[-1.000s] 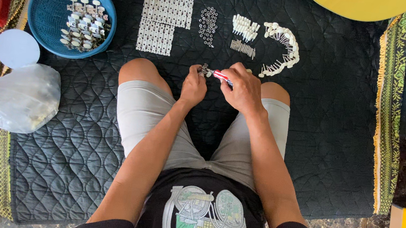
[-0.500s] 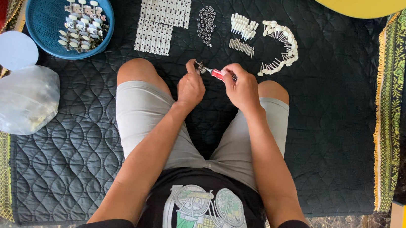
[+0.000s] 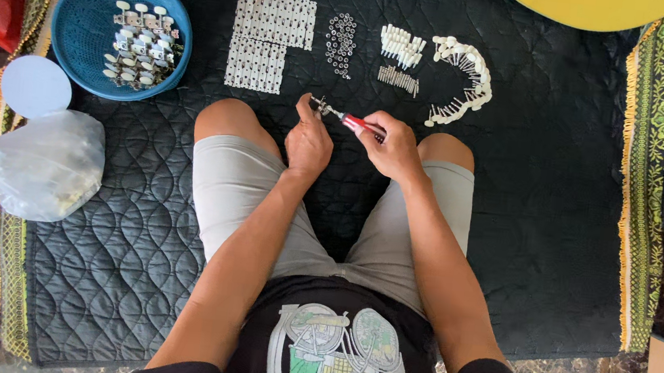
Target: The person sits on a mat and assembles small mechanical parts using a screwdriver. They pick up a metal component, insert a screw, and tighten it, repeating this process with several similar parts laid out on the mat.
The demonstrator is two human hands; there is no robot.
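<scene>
A dark quilted mat (image 3: 559, 192) fills most of the frame, and the person sits on it with knees apart. At upper left a blue basket (image 3: 78, 40) holds small metal parts with pale knobs, and below it lies a clear plastic bag (image 3: 42, 167). Along the top lie white part sheets (image 3: 269, 38). At centre, the right hand (image 3: 388, 147) is clamped on a red-handled screwdriver (image 3: 358, 124), whose tip meets a small metal part (image 3: 319, 106) pinched in the closed left hand (image 3: 308, 140).

Hands (image 3: 348, 141) with red-handled screwdriver (image 3: 361, 124) shifted slightly forward.
</scene>
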